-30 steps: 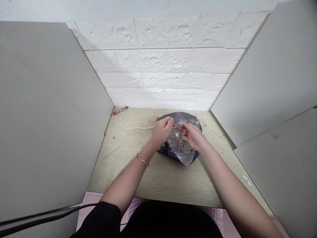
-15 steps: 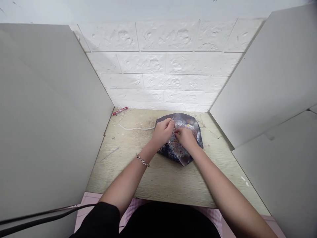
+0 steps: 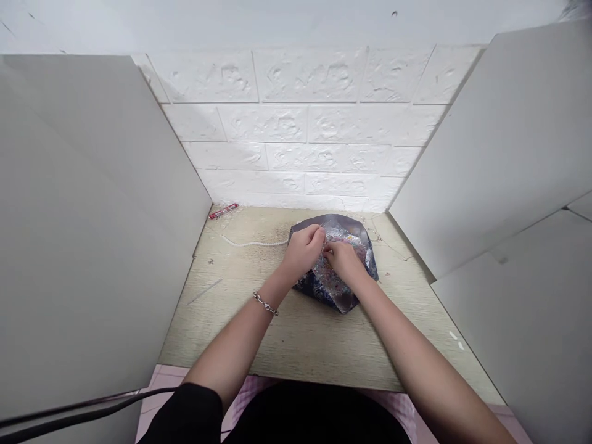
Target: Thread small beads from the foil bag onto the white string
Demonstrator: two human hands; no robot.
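Observation:
An open foil-lined bag (image 3: 340, 293), dark blue outside, lies on the table with many small colourful beads in it. Above it my left hand (image 3: 304, 250) is closed in a pinch, and a thin needle-like wire (image 3: 324, 226) shows at its fingertips. My right hand (image 3: 345, 259) pinches close beside it, over the beads; whatever lies between those fingers is too small to make out. From behind my left hand a strand of small white beads (image 3: 254, 243) runs leftward across the tabletop.
At the back left corner lies a red packet (image 3: 224, 211). A thin metallic stick (image 3: 204, 291) and a few tiny pieces (image 3: 211, 261) rest on the left. Fine thread (image 3: 393, 248) trails right of the bag. Grey panels enclose both sides; a white brick-pattern wall (image 3: 287, 157) stands behind.
The right fingertips have shifted slightly left toward the left hand. Both hands keep their pinch over the bag. The whole view has tilted a little.

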